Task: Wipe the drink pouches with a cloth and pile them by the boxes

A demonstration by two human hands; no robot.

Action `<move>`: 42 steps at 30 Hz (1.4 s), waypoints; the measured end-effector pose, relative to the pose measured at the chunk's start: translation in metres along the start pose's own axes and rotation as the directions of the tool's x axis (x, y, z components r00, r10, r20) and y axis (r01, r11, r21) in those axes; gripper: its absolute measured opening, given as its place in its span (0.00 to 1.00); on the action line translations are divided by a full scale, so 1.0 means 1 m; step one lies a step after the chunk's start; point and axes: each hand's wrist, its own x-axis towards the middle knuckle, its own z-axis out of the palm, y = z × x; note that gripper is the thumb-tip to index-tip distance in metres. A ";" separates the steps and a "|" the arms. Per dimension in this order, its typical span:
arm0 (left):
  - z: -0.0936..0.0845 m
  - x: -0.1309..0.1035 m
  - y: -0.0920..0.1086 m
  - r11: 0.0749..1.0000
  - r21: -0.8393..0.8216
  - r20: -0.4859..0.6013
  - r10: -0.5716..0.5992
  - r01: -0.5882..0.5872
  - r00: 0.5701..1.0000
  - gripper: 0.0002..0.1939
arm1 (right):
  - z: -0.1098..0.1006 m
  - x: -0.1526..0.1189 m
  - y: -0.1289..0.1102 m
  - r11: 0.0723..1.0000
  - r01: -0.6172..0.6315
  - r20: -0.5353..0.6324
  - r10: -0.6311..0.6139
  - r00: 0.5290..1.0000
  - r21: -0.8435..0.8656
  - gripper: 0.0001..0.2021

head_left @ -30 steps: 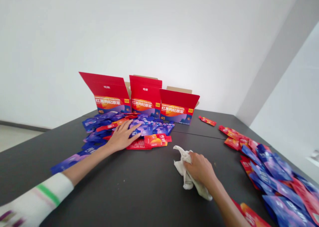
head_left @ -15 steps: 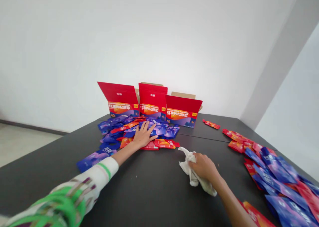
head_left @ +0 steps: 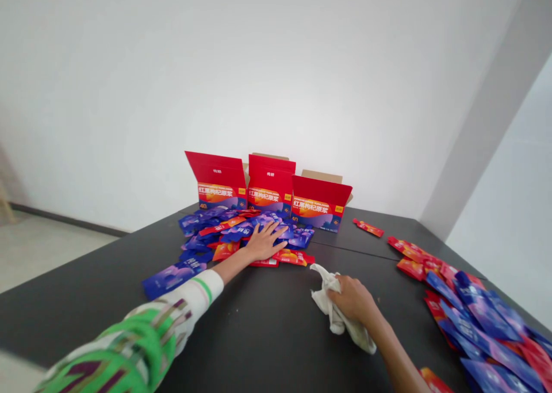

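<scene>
Left hand [head_left: 265, 242]: palm down, fingers spread, resting on a heap of blue and red sachets [head_left: 237, 232]; it does not appear to grip any single one. Right hand [head_left: 352, 298]: fingers curled around a crumpled white cloth [head_left: 323, 301], which lies bunched on the dark table [head_left: 267, 341], its loose ends showing on both sides of the fist; the fingertips are hidden. Left forearm wears a patterned sleeve [head_left: 142, 341] with green bands; right forearm is bare. A blue sachet [head_left: 175, 277] lies at the heap's near left edge, beside the sleeve. Just behind the heap, three red boxes [head_left: 271, 200] stand in a row, front flaps raised. Right of the boxes, a lone red sachet [head_left: 368, 228] lies apart. Along the table's right side is a second pile of sachets [head_left: 474, 307], red at the far end, mostly blue nearer. Beyond the table, a pale wall [head_left: 276, 83].
</scene>
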 end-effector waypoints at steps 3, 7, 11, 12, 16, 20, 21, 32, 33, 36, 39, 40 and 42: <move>0.000 0.005 0.000 1.000 -0.002 -0.038 -0.009 0.009 0.999 0.27 | 0.000 0.000 -0.001 0.998 -0.004 -0.014 0.005 1.000 0.055 0.15; -0.014 0.010 0.016 1.000 -0.011 -0.116 0.004 -0.006 0.993 0.31 | -0.012 0.004 0.008 0.979 -0.004 -0.064 0.018 0.998 0.202 0.15; -0.030 0.010 0.064 0.978 -0.085 -0.177 0.174 -0.191 0.969 0.35 | -0.045 -0.002 0.040 0.826 0.014 -0.153 0.088 0.984 0.564 0.16; -0.032 0.010 0.080 0.959 -0.124 -0.156 0.234 -0.254 0.960 0.36 | -0.056 -0.006 0.051 0.737 0.006 -0.174 0.152 0.973 0.676 0.17; -0.027 0.013 0.148 0.853 -0.319 0.083 0.460 -0.413 0.884 0.40 | -0.091 -0.028 0.093 0.324 0.160 -0.309 0.488 0.816 0.932 0.19; -0.004 0.027 0.215 0.735 -0.468 0.240 0.640 -0.491 0.729 0.45 | -0.111 -0.048 0.126 0.192 0.506 -0.429 0.807 0.407 0.841 0.16; 0.004 0.033 0.232 0.717 -0.491 0.255 0.661 -0.495 0.706 0.45 | -0.114 -0.052 0.132 0.205 0.562 -0.426 0.855 0.295 0.802 0.14; 0.072 0.131 0.365 0.769 -0.440 0.261 0.603 -0.463 0.754 0.56 | -0.105 -0.044 0.150 0.374 0.575 -0.443 0.896 -0.022 0.728 0.15; 0.075 0.139 0.366 0.777 -0.424 0.257 0.596 -0.466 0.760 0.54 | -0.103 -0.039 0.148 0.373 0.567 -0.458 0.889 0.008 0.734 0.17; 0.077 0.151 0.362 0.769 -0.402 0.194 0.602 -0.497 0.775 0.42 | -0.097 -0.029 0.144 0.386 0.533 -0.498 0.864 0.079 0.753 0.21; 0.070 0.143 0.349 0.751 -0.371 0.115 0.621 -0.546 0.776 0.30 | -0.094 -0.025 0.142 0.421 0.500 -0.524 0.848 0.080 0.757 0.23; 0.067 0.136 0.342 0.745 -0.358 0.098 0.630 -0.563 0.771 0.27 | -0.093 -0.024 0.141 0.425 0.495 -0.526 0.847 0.077 0.758 0.23; 0.057 0.117 0.324 0.733 -0.331 0.076 0.648 -0.594 0.757 0.23 | -0.093 -0.023 0.138 0.422 0.499 -0.523 0.849 0.075 0.757 0.23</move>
